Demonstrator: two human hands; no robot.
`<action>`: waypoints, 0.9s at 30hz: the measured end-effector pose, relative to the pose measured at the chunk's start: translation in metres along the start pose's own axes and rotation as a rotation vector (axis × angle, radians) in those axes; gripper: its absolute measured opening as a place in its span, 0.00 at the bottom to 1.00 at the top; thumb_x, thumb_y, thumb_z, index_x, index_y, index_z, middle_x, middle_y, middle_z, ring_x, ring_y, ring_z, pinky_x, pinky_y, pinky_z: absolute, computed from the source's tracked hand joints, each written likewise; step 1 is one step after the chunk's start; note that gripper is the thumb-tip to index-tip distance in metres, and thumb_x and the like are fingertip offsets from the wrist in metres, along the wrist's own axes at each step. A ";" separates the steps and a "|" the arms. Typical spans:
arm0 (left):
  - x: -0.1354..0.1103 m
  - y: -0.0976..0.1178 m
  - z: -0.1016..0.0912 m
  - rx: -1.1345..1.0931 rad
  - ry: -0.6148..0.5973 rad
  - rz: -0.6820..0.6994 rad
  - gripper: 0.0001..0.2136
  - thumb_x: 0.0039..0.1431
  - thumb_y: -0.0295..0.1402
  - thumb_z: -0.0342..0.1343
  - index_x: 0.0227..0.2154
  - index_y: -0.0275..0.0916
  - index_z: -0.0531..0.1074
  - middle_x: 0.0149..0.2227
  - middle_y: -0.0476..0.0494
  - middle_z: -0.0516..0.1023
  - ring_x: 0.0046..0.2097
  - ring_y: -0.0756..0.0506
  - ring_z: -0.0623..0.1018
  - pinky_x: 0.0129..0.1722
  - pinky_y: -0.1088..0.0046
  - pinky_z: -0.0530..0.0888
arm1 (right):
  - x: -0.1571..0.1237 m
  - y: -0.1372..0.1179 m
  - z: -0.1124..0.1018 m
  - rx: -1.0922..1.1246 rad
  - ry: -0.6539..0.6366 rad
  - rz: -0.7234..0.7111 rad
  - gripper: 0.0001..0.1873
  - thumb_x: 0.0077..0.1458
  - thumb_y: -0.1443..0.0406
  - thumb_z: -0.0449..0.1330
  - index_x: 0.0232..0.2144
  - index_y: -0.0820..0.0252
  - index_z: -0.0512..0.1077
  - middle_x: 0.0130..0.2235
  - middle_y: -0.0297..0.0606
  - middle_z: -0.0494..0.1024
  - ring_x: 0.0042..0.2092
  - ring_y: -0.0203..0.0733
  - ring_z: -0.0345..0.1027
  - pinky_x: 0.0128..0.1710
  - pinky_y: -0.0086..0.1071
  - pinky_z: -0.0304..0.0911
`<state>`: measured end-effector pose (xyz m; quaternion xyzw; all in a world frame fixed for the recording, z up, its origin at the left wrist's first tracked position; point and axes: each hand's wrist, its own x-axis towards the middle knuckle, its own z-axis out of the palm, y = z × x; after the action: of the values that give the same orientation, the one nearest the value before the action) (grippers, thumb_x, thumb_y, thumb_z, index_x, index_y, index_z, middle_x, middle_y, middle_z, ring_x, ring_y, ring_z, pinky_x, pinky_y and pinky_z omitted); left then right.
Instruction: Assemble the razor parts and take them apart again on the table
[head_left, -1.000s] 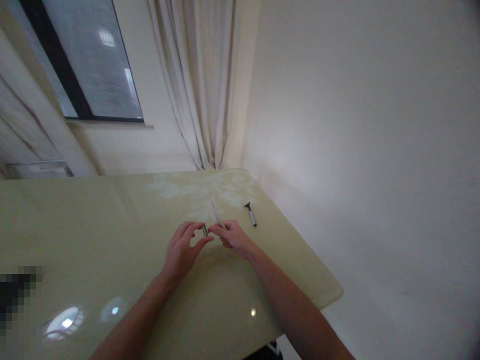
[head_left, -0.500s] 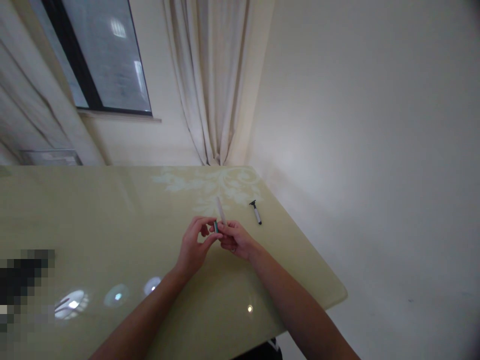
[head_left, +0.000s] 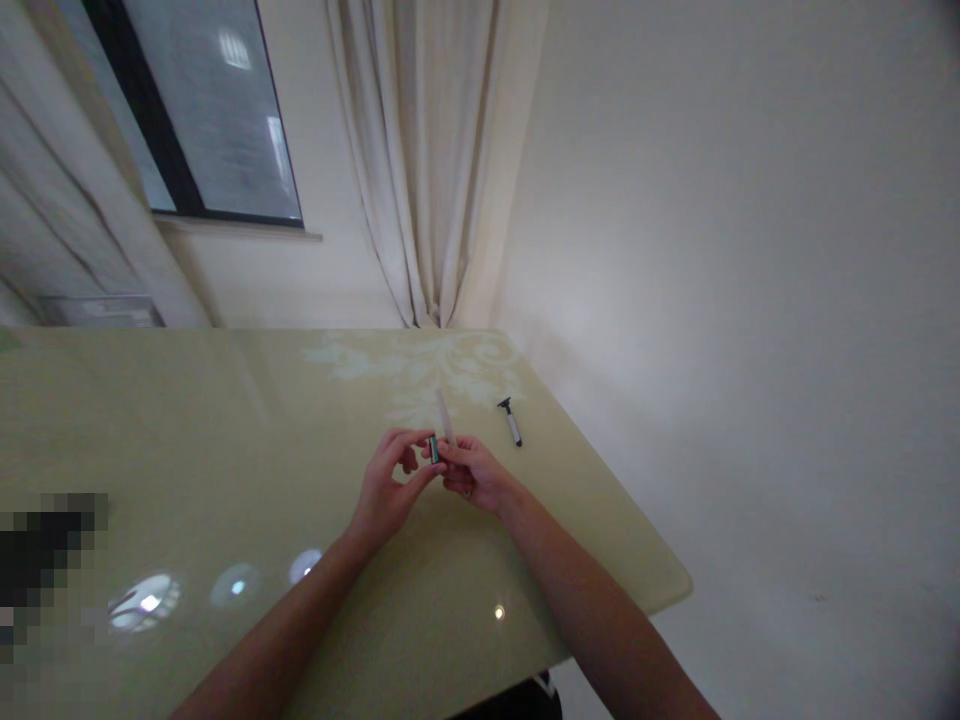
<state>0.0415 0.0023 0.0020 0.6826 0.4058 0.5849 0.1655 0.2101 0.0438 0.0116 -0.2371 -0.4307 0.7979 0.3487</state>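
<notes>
Both my hands meet over the glossy pale green table (head_left: 225,440). My right hand (head_left: 472,475) is closed around a thin white handle (head_left: 445,417) that sticks up and away from me. My left hand (head_left: 386,490) pinches a small dark green cartridge (head_left: 433,448) at the near end of that handle. The two pieces touch between my fingertips. A second razor handle (head_left: 511,421), black and white, lies flat on the table a little to the right of my hands.
The table's right edge and rounded near corner (head_left: 667,590) lie close to my right forearm, with pale floor beyond. A curtain (head_left: 427,150) and a window (head_left: 202,110) stand behind the table. A blurred dark patch (head_left: 45,550) sits at the left.
My hands have drawn closer together, and the cartridge now sits against the end of the white handle. The view has shifted slightly.
</notes>
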 end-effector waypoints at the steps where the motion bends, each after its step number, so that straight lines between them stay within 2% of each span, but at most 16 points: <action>1: 0.000 0.000 0.000 -0.004 0.005 -0.006 0.15 0.61 0.36 0.65 0.50 0.44 0.75 0.39 0.49 0.72 0.31 0.51 0.71 0.34 0.73 0.73 | 0.000 0.000 0.000 0.001 -0.003 -0.001 0.21 0.47 0.53 0.75 0.33 0.65 0.79 0.18 0.21 0.59 0.18 0.24 0.35 0.16 0.25 0.32; 7: 0.001 0.001 -0.001 -0.047 0.004 -0.021 0.16 0.60 0.35 0.67 0.50 0.43 0.74 0.39 0.49 0.72 0.30 0.52 0.70 0.33 0.74 0.72 | -0.003 -0.002 0.002 0.006 -0.025 -0.004 0.19 0.50 0.54 0.73 0.35 0.65 0.79 0.19 0.22 0.60 0.18 0.24 0.36 0.17 0.25 0.32; 15: 0.000 0.001 -0.002 -0.080 0.001 -0.010 0.17 0.59 0.35 0.68 0.51 0.45 0.74 0.40 0.49 0.71 0.30 0.53 0.69 0.33 0.75 0.71 | -0.004 -0.004 0.004 0.014 -0.006 0.000 0.19 0.48 0.56 0.74 0.35 0.65 0.78 0.18 0.22 0.63 0.18 0.24 0.37 0.16 0.25 0.33; 22: 0.000 -0.002 -0.002 -0.096 -0.013 -0.036 0.17 0.59 0.36 0.68 0.50 0.45 0.74 0.40 0.48 0.72 0.30 0.53 0.69 0.33 0.75 0.71 | -0.003 -0.002 0.004 0.005 0.048 -0.023 0.19 0.46 0.56 0.75 0.28 0.61 0.71 0.17 0.19 0.58 0.18 0.24 0.36 0.17 0.26 0.32; 27: 0.000 -0.003 -0.002 -0.124 -0.022 -0.059 0.17 0.59 0.36 0.68 0.51 0.45 0.75 0.41 0.48 0.72 0.30 0.53 0.68 0.33 0.75 0.71 | -0.001 -0.001 0.002 -0.016 0.064 -0.042 0.20 0.45 0.57 0.76 0.28 0.60 0.69 0.17 0.18 0.55 0.18 0.25 0.37 0.17 0.26 0.33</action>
<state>0.0387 0.0035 0.0004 0.6653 0.3868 0.5961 0.2290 0.2100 0.0423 0.0139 -0.2562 -0.4305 0.7789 0.3772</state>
